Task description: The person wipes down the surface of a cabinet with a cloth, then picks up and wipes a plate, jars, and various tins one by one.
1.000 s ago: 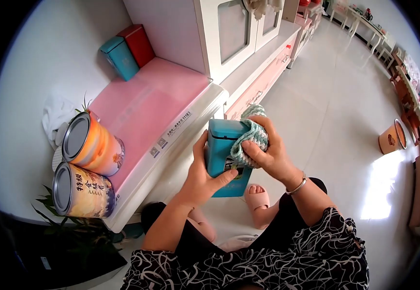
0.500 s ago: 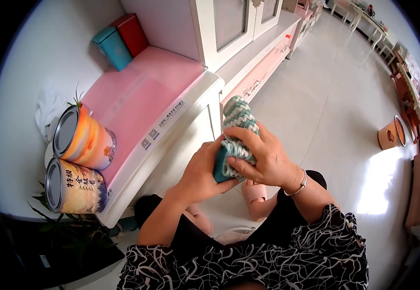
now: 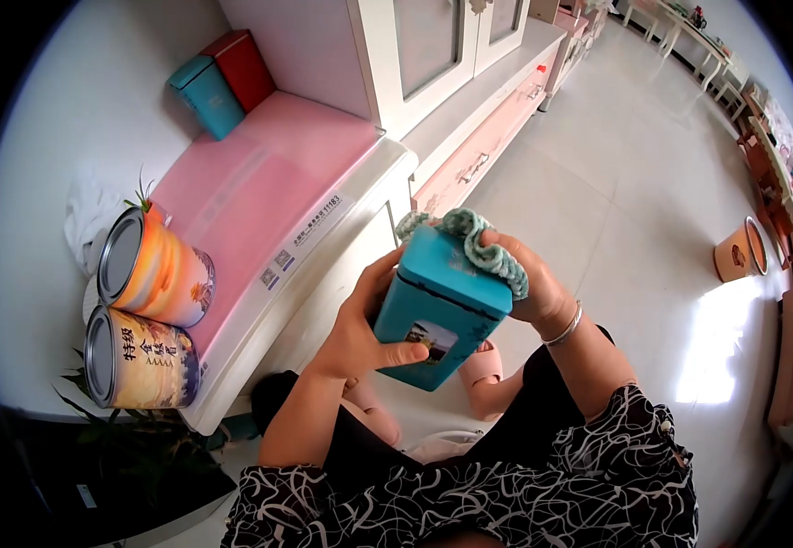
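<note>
A teal tin box (image 3: pixel 442 306) with a lid and a small picture on its side is held tilted in front of me. My left hand (image 3: pixel 355 324) grips it from the left, thumb across the picture side. Around a green and white knitted cloth (image 3: pixel 478 239), my right hand (image 3: pixel 533 283) is closed at the lid's far right edge; most of its fingers are hidden behind cloth and tin. The cloth lies along the far edge of the lid and touches it.
On the pink-topped cabinet (image 3: pixel 268 173) stand an orange can (image 3: pixel 163 269), a yellow can (image 3: pixel 150 358), another teal tin (image 3: pixel 207 96) and a red tin (image 3: pixel 246 68). A white cloth (image 3: pixel 90 219) lies by the wall. A bin (image 3: pixel 734 256) stands on the floor at right.
The teal tin has been turned so its lid and picture side show again. My right hand and the cloth have shifted from the tin's near face to the lid's far edge.
</note>
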### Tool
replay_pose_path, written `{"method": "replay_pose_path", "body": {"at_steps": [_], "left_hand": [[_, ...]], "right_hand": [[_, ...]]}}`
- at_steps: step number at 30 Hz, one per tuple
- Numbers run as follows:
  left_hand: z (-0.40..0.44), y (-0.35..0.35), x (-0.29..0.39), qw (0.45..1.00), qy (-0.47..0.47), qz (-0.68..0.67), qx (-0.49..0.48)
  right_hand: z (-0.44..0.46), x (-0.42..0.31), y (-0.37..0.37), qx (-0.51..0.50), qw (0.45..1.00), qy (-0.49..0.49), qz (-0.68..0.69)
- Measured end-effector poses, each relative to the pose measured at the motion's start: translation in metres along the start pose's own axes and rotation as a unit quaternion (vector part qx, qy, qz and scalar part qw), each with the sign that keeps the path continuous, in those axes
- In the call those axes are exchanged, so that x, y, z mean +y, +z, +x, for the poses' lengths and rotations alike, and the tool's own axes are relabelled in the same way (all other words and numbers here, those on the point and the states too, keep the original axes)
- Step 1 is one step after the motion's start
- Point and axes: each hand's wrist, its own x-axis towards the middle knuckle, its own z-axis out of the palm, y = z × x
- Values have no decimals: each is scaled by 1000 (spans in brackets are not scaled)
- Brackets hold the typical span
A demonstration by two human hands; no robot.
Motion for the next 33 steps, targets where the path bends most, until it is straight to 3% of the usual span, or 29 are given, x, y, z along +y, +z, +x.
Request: {"method": "replay_pose_path", "body": {"at_steps": [2, 5, 6, 9, 13, 14, 16, 18, 19, 20, 22, 24, 26, 27, 28, 31, 33], "left_hand": [[2, 2, -2, 998, 13, -45, 41], [1, 3, -7, 995, 24, -70, 61], [0, 3, -8, 993, 28, -80, 79], [-2, 2, -14, 973, 6, -187, 135], [2, -2, -11, 984, 44, -119, 123], [4, 1, -9, 984, 44, -119, 123], [6, 14, 0, 962, 114, 22, 249], [6, 15, 2, 967, 102, 9, 233], [3, 12, 1, 971, 140, 17, 192], [1, 9, 1, 972, 178, 25, 149], [-2, 10, 2, 980, 139, 28, 139], [-3, 12, -3, 987, 104, 18, 123], [-8, 13, -8, 985, 115, 15, 124], [-11, 16, -6, 990, 89, -7, 104], [-13, 18, -5, 994, 64, -30, 84], [-20, 20, -7, 994, 82, -30, 70], [-22, 15, -5, 992, 78, -48, 84]], "right_hand": [[0, 5, 0, 7, 1000, 6, 16], [2, 16, 3, 1, 992, -105, 76], [3, 21, 3, 34, 992, -84, 86], [-4, 38, 20, 32, 982, -150, -107], [-7, 41, 31, 31, 962, -211, -172], [-5, 43, 32, 52, 945, -244, -212], [-6, 45, 33, 74, 924, -277, -252], [-8, 43, 33, 90, 836, -320, -437], [-10, 42, 35, 88, 775, -348, -520], [-13, 45, 38, 85, 745, -347, -563], [-9, 55, 40, 60, 725, -423, -540], [-11, 56, 43, 72, 752, -402, -518], [-6, 51, 45, 28, 898, -353, -261], [-3, 47, 46, 43, 924, -316, -209], [-1, 43, 45, 57, 946, -277, -157], [-1, 38, 36, 61, 957, -210, -189], [8, 45, 26, 29, 997, -67, -29]]}}
